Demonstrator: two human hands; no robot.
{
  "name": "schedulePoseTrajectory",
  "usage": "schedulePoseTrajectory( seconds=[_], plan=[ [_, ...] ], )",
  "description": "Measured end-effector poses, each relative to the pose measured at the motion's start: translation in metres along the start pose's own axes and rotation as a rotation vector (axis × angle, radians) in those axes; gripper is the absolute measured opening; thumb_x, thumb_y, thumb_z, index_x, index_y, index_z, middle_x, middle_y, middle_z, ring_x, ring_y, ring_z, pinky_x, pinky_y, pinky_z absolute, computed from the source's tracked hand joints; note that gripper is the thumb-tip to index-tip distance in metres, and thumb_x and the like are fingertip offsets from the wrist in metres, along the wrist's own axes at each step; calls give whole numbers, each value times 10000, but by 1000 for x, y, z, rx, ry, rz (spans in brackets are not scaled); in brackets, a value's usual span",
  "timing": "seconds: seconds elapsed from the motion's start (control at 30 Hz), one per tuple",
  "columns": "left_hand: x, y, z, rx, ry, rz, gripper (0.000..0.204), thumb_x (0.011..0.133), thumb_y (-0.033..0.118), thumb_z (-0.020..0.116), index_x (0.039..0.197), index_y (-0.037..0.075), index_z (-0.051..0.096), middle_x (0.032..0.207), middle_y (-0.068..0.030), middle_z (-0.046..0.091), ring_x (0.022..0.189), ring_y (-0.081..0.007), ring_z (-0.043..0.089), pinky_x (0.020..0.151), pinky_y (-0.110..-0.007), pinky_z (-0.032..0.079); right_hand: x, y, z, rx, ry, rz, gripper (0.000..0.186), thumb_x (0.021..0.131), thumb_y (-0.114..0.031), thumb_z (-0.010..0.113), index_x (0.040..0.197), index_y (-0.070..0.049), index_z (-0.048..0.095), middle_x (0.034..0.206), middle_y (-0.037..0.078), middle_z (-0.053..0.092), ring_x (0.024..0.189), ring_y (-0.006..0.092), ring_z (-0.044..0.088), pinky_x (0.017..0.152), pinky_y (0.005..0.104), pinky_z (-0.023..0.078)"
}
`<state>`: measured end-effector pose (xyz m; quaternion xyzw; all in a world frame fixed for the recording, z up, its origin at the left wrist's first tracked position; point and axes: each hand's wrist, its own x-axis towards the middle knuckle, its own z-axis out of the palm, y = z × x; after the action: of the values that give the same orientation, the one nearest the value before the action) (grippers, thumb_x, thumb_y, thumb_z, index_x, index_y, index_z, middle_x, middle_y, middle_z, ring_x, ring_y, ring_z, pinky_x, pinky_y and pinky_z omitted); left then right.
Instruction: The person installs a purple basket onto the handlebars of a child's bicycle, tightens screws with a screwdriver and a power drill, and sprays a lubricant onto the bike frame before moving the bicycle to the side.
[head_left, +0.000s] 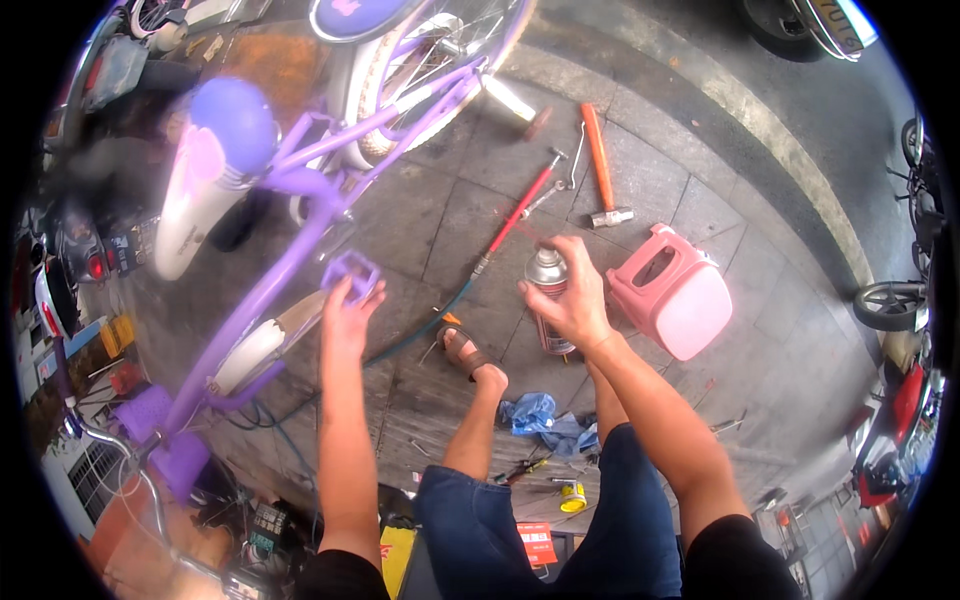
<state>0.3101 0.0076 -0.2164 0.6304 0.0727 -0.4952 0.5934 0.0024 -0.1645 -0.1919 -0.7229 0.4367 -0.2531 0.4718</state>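
Note:
My left hand [354,302] grips a purple ring-shaped part [350,268] beside the purple bicycle frame [290,235]. Whether that part is joined to the bicycle I cannot tell. In my right hand [577,300] is a spray can [547,268] with a silvery domed top, held upright. A thin red straw seems to point left from its nozzle, toward the bicycle. The bicycle, with a purple and white saddle [215,145], stands to my left, its handlebar [150,490] at the lower left.
An orange-handled hammer [598,165], a wrench [545,200] and a red air tool [520,210] on a hose [420,330] lie ahead. A pink plastic stool [690,310] rests at right. Blue rags [540,415] and a yellow roll [572,497] lie near my legs.

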Motion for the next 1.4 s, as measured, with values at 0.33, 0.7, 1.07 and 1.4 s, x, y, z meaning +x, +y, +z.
schedulePoseTrajectory(
  seconds=[0.33, 0.7, 1.07, 1.4],
  plan=[
    [-35, -48, 119, 278, -33, -14, 679, 839, 372, 699, 1354, 48, 397, 1134, -117, 585, 993, -223, 608, 778, -370, 530, -68, -68, -85, -133, 26, 133, 553, 680, -186, 778, 1135, -32, 504, 1043, 181, 552, 987, 385, 566, 861, 431, 467],
    [-378, 12, -123, -68, 508, 62, 235, 935, 290, 572, 1033, 77, 567, 860, -88, 672, 735, -190, 654, 596, -314, 529, -76, -221, -185, -190, -200, -66, 581, 719, -234, 766, 1186, -26, 489, 1073, 190, 548, 1033, 381, 551, 874, 427, 461],
    [-480, 120, -22, -413, 478, 453, 395, 938, 384, 564, 1160, 57, 553, 963, -79, 657, 812, -177, 646, 678, -301, 532, -73, -293, -192, -227, -328, -404, 611, 753, -182, 745, 1268, -19, 460, 1157, 218, 541, 1096, 387, 538, 935, 423, 426],
    [-431, 136, -78, -587, 420, 357, 444, 907, 493, 578, 1054, 74, 567, 974, -71, 652, 882, -187, 631, 702, -312, 517, -91, -377, -142, -240, -302, -384, 562, 764, -163, 728, 1240, 2, 480, 1126, 196, 556, 1027, 312, 568, 904, 386, 446]
  ],
)
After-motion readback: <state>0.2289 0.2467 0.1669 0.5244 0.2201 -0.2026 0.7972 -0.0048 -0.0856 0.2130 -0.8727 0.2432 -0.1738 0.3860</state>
